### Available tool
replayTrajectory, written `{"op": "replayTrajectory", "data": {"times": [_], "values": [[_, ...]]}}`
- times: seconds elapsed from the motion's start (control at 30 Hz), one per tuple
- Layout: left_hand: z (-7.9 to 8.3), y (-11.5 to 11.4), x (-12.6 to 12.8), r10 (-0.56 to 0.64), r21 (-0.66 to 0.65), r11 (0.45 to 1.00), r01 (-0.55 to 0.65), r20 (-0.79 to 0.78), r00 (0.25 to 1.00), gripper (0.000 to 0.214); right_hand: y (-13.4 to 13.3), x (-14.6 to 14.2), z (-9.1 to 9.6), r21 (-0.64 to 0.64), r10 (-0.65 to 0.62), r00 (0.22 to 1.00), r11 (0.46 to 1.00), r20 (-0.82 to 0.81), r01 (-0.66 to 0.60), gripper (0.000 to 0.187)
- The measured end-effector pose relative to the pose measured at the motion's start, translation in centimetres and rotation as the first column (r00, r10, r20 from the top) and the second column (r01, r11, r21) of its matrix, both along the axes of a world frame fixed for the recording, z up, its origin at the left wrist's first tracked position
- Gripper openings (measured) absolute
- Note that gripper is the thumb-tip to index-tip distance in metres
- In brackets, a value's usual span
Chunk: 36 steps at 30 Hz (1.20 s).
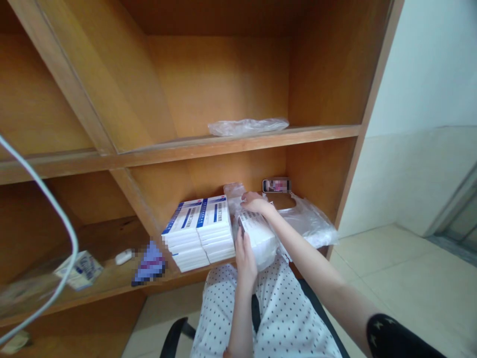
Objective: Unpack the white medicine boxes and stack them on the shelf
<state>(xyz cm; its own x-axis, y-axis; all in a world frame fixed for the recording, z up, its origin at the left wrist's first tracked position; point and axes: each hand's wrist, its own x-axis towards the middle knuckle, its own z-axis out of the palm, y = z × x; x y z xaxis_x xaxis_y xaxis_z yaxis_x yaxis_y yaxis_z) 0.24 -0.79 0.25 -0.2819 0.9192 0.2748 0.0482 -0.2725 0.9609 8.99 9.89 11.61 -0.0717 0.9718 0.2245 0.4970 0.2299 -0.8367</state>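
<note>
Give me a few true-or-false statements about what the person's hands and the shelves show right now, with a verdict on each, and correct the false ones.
1. The right hand rests on top of the white pack. True.
2. The left hand is empty. False: it holds the side of the white pack.
3. The white boxes with blue stripes stand in two stacks on the lower shelf. True.
4. A crumpled clear plastic bag lies on the upper shelf. True.
5. The phone lies on the upper shelf. False: it lies on the lower shelf, behind the hands.
</note>
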Motion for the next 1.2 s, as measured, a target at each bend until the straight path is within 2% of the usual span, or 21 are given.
{"op": "replayTrajectory", "data": {"times": [0.07, 0.13, 0.2, 0.27, 0.37, 0.5, 0.57, 0.63, 0.7, 0.77, 0.8, 0.87, 0.93, 1.0, 1.07, 1.13, 1.2], "values": [[-0.2, -0.2, 0.1, 0.061, 0.005, 0.998, -0.06, -0.042, 0.997, 0.047, -2.3, 0.6, -0.7, 0.027, -0.055, 0.995, 0.998, 0.088, 0.053, 0.019], [-0.6, -0.2, 0.2, 0.096, 0.04, 0.995, -0.093, -0.056, 0.994, 0.045, -5.4, 1.2, -1.9, 0.049, -0.108, 0.977, 0.994, 0.186, 0.101, 0.038], [-1.1, 0.0, 0.2, 0.089, 0.083, 0.993, -0.086, -0.03, 0.996, 0.041, -8.5, 1.5, -3.3, 0.021, -0.089, 0.977, 0.996, 0.192, 0.087, 0.062], [-1.6, 0.2, 0.0, 0.052, 0.101, 0.993, -0.054, 0.018, 0.998, 0.039, -11.0, 1.6, -4.8, 0.017, -0.06, 0.985, 0.998, 0.164, 0.058, 0.075], [-1.8, 0.5, -0.6, -0.002, 0.094, 0.996, -0.003, 0.056, 0.998, 0.042, -12.7, 1.2, -6.5, 0.037, -0.127, 0.988, 0.992, 0.089, 0.124, 0.079], [-1.4, 0.7, -1.4, -0.108, 0.108, 0.988, 0.107, 0.004, 0.994, 0.051, -12.7, 0.6, -7.4, 0.096, -0.182, 0.983, 0.979, -0.006, 0.182, 0.08], [-1.0, 0.5, -1.4, -0.141, 0.128, 0.981, 0.146, -0.047, 0.989, 0.054, -12.5, 0.5, -7.7, 0.132, -0.198, 0.977, 0.969, -0.076, 0.207, 0.073], [-0.7, 0.2, -1.2, -0.131, 0.139, 0.98, 0.143, -0.093, 0.987, 0.05, -12.4, 0.6, -7.9, 0.158, -0.251, 0.946, 0.945, -0.206, 0.286, 0.061], [-0.4, -0.2, -0.8, -0.095, 0.128, 0.986, 0.11, -0.118, 0.988, 0.042, -12.3, 0.9, -8.1, 0.124, -0.332, 0.853, 0.904, -0.402, 0.41, 0.046], [-0.1, -0.6, -0.4, -0.064, 0.101, 0.992, 0.075, -0.107, 0.992, 0.041, -12.3, 1.4, -8.2, -0.033, -0.397, 0.668, 0.872, -0.63, 0.488, 0.038], [0.1, -0.8, -0.2, -0.056, 0.084, 0.994, 0.064, -0.093, 0.994, 0.044, -12.3, 1.7, -8.1, -0.14, -0.417, 0.543, 0.868, -0.729, 0.477, 0.038], [0.3, -1.2, 0.0, -0.071, 0.048, 0.996, 0.076, -0.089, 0.994, 0.051, -12.5, 2.3, -7.9, -0.308, -0.423, 0.285, 0.876, -0.86, 0.371, 0.041], [0.4, -1.6, -0.1, -0.131, 0.022, 0.99, 0.136, -0.163, 0.978, 0.052, -12.9, 3.0, -7.3, -0.351, -0.392, 0.094, 0.889, -0.915, 0.293, 0.043], [0.5, -1.9, -0.5, -0.206, 0.021, 0.975, 0.22, -0.279, 0.938, 0.054, -13.3, 3.8, -6.6, -0.326, -0.343, 0.006, 0.898, -0.939, 0.295, 0.041], [0.5, -2.1, -0.9, -0.246, 0.039, 0.958, 0.284, -0.397, 0.884, 0.069, -13.8, 4.7, -5.9, -0.31, -0.318, -0.025, 0.901, -0.948, 0.302, 0.038], [0.6, -2.2, -1.2, -0.225, 0.036, 0.958, 0.286, -0.527, 0.82, 0.08, -14.3, 5.5, -5.5, -0.309, -0.311, -0.041, 0.906, -0.95, 0.289, 0.034], [0.8, -2.2, -1.3, -0.165, 0.011, 0.974, 0.228, -0.655, 0.737, 0.068, -14.6, 6.3, -5.4, -0.309, -0.299, -0.078, 0.911, -0.951, 0.274, 0.033]]}}
